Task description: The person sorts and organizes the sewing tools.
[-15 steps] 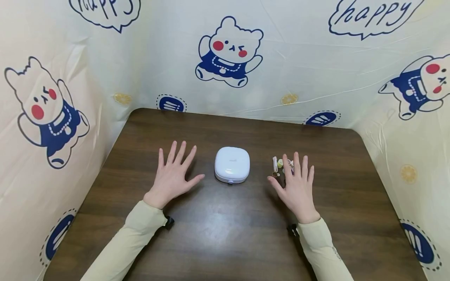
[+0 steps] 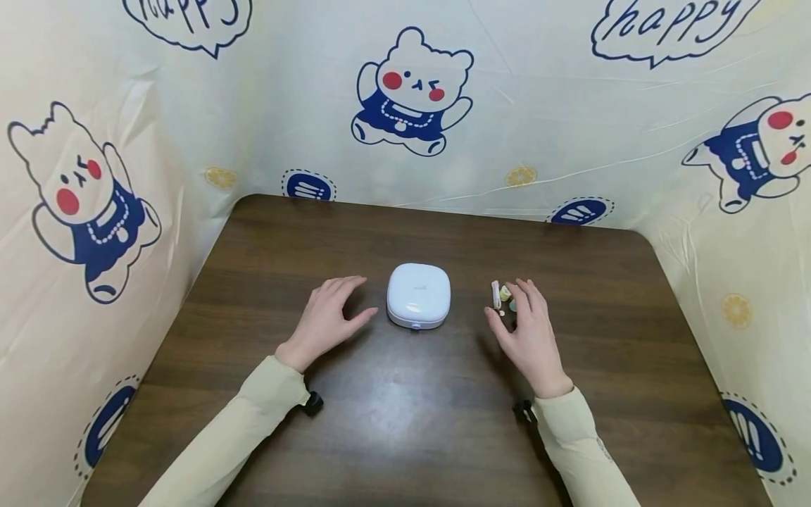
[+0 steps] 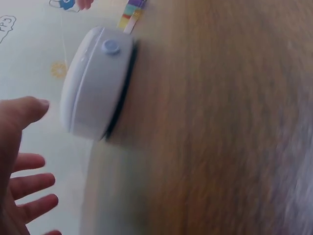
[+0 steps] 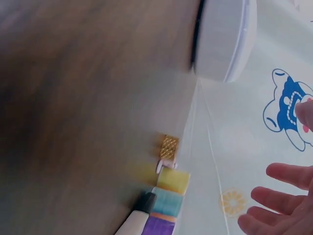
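Note:
A white rounded-square case (image 2: 418, 296) with a closed lid sits on the table between the hands. On its front a small round button (image 3: 111, 46) shows in the left wrist view. To the left of the case, my left hand (image 2: 322, 322) hovers with relaxed, slightly bent fingers and holds nothing. My right hand (image 2: 527, 339) hangs loosely, fingers apart, over a cluster of small items and partly hides them. Among these are a gold textured piece (image 4: 169, 148), yellow, teal and purple small rolls (image 4: 167, 201), and a white item with a black end (image 4: 145, 201).
The brown wooden table (image 2: 393, 436) has its far edge against a pale printed curtain (image 2: 266, 105), which also hangs along both sides. A black wrist camera (image 2: 313, 403) sits under the left cuff, another (image 2: 523, 411) under the right.
Both hands have gone from widely spread fingers to more relaxed, bent ones. The left hand has shifted slightly right, nearer the case. The case stays where it was.

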Tool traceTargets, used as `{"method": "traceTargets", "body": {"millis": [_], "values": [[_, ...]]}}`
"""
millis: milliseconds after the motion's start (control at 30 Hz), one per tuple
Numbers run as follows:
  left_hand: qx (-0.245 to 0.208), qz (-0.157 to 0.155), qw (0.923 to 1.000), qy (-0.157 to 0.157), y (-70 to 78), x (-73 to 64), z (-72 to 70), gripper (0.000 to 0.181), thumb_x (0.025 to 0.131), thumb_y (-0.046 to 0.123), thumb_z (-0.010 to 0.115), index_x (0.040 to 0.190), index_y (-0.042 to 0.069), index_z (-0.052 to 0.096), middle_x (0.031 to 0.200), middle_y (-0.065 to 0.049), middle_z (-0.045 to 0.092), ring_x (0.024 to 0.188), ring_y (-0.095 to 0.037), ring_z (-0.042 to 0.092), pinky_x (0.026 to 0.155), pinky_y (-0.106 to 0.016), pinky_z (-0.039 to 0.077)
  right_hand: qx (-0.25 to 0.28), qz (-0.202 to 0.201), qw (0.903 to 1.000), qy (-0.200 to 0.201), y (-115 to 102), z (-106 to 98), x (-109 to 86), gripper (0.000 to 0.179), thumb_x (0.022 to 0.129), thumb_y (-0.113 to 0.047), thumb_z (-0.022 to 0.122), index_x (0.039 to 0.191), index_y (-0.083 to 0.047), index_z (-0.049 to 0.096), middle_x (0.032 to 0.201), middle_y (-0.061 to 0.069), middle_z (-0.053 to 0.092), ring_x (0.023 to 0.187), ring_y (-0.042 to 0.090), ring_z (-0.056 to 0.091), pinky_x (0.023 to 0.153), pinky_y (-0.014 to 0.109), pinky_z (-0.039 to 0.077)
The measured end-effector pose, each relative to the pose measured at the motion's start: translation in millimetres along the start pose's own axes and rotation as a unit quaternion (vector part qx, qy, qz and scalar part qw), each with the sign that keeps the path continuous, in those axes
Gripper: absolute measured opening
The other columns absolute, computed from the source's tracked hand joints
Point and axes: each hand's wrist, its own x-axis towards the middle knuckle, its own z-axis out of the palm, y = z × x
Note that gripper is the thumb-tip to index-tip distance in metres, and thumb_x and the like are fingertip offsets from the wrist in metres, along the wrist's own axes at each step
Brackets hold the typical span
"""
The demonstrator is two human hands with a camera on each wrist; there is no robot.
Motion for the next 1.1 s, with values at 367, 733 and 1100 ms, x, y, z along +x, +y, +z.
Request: {"method": "traceTargets", "body": {"millis": [367,733,1100], "values": [[-0.201,-0.035,0.9782,-0.036,-2.8,13.3,24.4,0.079,0.090,0.035,0.084,0.153,0.006,0.046,0.150,-0.014,0.049,0.136,-0.030,0.050,0.108,-0.048,0.049,0.038,-0.009,0.9971,-0.066,-17.4,5.4,13.4,0.060,0.095,-0.032,0.077,0.141,0.002,0.056,0.148,0.024,0.052,0.143,0.042,0.043,0.114,0.061,0.038],[-0.237,-0.033,0.9679,-0.077,4.3,29.3,35.5,0.110,0.081,0.026,0.093,0.164,0.005,0.024,0.163,-0.017,0.035,0.147,-0.031,0.040,0.114,-0.047,0.043,0.066,-0.016,0.9858,-0.154,-39.1,18.8,29.4,0.067,0.094,-0.039,0.078,0.146,-0.003,0.053,0.150,0.018,0.052,0.141,0.035,0.048,0.117,0.054,0.038],[-0.240,-0.033,0.9633,-0.117,7.9,38.2,48.0,0.129,0.076,0.036,0.095,0.168,0.008,0.008,0.173,-0.014,0.015,0.151,-0.033,0.036,0.120,-0.048,0.036,0.064,-0.041,0.9707,-0.228,-44.8,37.2,40.8,0.085,0.089,-0.041,0.084,0.155,-0.004,0.043,0.160,0.022,0.039,0.145,0.037,0.044,0.115,0.053,0.042]]}}
